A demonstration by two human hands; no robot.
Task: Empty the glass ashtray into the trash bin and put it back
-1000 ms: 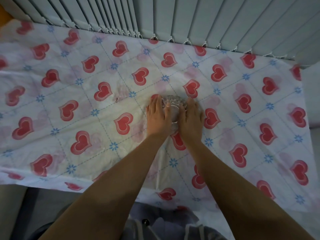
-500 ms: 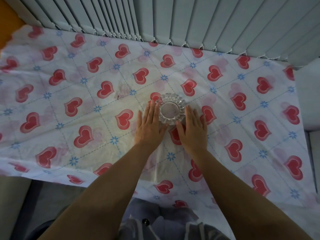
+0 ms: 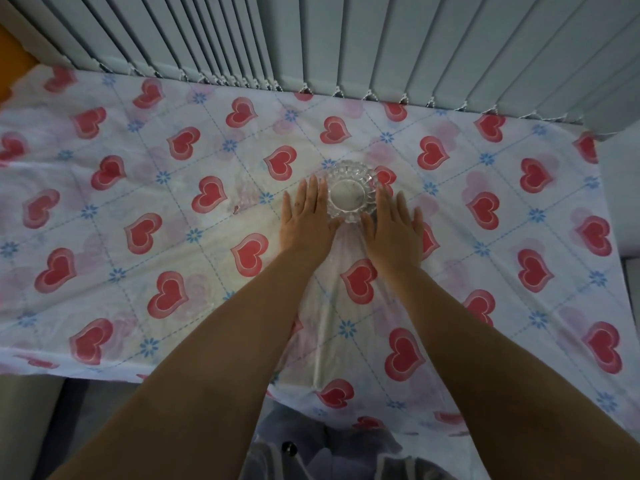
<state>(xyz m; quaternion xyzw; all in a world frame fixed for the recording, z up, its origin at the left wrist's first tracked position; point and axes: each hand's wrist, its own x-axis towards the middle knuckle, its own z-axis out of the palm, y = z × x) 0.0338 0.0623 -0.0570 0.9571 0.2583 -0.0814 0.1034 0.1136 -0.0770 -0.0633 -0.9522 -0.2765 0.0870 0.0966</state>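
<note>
Grey vertical blinds (image 3: pixel 346 39) hang along the far edge of a table covered with a heart-print cloth (image 3: pixel 145 188), and the glass ashtray (image 3: pixel 350 192) sits upright near the middle of that cloth. I see the left hand (image 3: pixel 304 223) lying flat just to its left and the right hand (image 3: pixel 393 230) flat just to its right, both with fingers stretched out and relaxed, gripping nothing; the inner fingers look to touch or nearly touch the ashtray's sides, though I cannot tell which. From here the ashtray reads as thick, faceted glass, so I judge it stiff, fairly heavy for its size, smooth enough to slip, and liable to chip if dropped. I would take it by the chunky scalloped rim, thumb on one side and fingers opposite, or cup it from both sides. Its round bowl looks almost bare, with only a few faint dark specks on the pale bottom. No trash bin shows in this view.
</note>
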